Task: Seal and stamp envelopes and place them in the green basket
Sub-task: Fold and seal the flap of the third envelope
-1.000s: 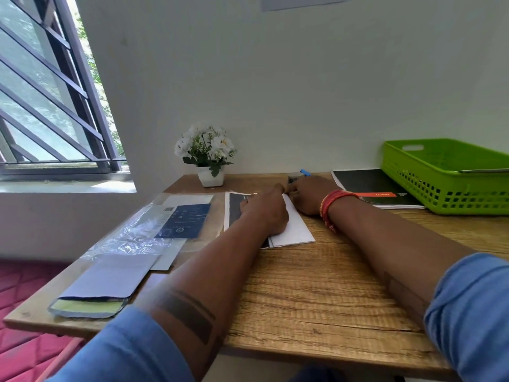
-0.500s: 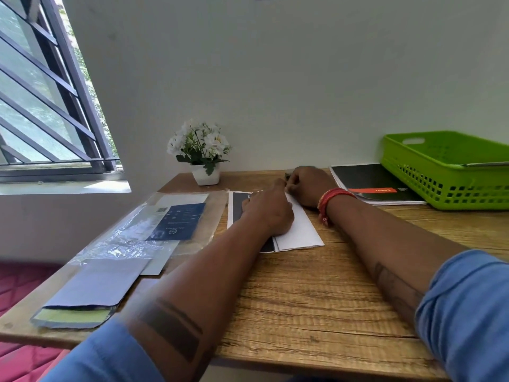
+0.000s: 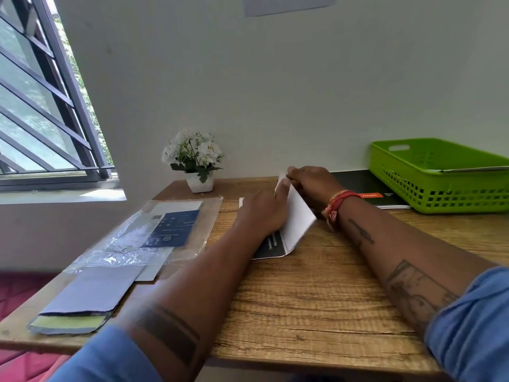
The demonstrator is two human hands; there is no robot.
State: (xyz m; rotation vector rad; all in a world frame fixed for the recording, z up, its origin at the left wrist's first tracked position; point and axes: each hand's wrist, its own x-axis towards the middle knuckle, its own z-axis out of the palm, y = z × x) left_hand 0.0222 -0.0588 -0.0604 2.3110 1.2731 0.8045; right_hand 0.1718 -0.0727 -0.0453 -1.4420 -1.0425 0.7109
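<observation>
A white envelope (image 3: 297,219) stands tilted on its near edge at the middle of the wooden desk, above a black printed sheet (image 3: 271,247). My left hand (image 3: 264,213) lies against its left face with the fingers up along the paper. My right hand (image 3: 311,183) pinches the envelope's far top corner. The green basket (image 3: 429,188) stands at the right rear of the desk, with a flat white envelope (image 3: 479,169) lying in it.
A stack of grey envelopes with a yellow-green flap strip (image 3: 82,304) lies at the desk's near left corner. Clear plastic packaging with a blue card (image 3: 165,230) is beside it. A small flower pot (image 3: 197,161) stands at the back. A black booklet (image 3: 366,191) lies under the basket's left side.
The white envelope, flat on the desk before, is now lifted on its edge and tilted. My right hand rose with its far corner; my left hand shifted up along it.
</observation>
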